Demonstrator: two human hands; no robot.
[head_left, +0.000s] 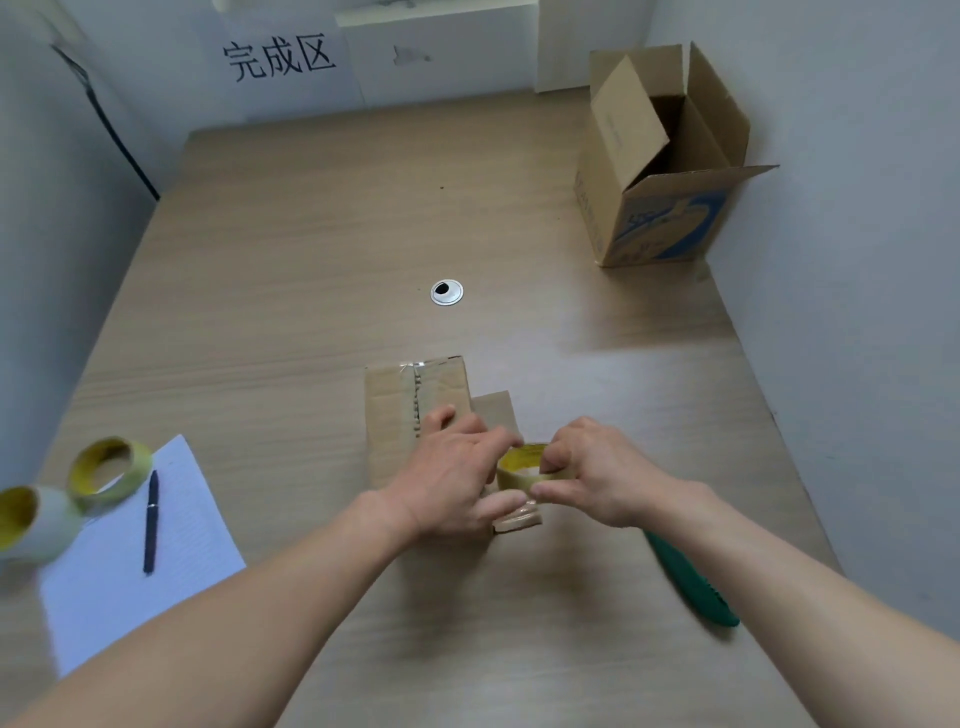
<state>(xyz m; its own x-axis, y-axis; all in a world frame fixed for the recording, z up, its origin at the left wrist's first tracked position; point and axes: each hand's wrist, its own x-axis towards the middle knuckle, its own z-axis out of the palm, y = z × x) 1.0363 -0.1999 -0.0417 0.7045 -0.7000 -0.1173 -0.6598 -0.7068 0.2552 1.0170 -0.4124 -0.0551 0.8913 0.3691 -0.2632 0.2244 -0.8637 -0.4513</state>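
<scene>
A flattened cardboard box (400, 410) lies on the wooden table (291, 270) in front of me, with a taped seam down its middle. My right hand (597, 473) grips a roll of clear tape with a yellow core (519, 470) just above the cardboard's right part. My left hand (447, 483) rests on the cardboard, and its fingertips pinch at the roll's left edge. Both hands hide the near part of the cardboard.
An open cardboard box (665, 171) stands at the far right. Two more tape rolls (109, 470) sit at the left beside a white notepad (135, 561) with a dark pen (150, 525). A green utility knife (691, 584) lies under my right forearm. A cable grommet (447, 292) sits mid-table.
</scene>
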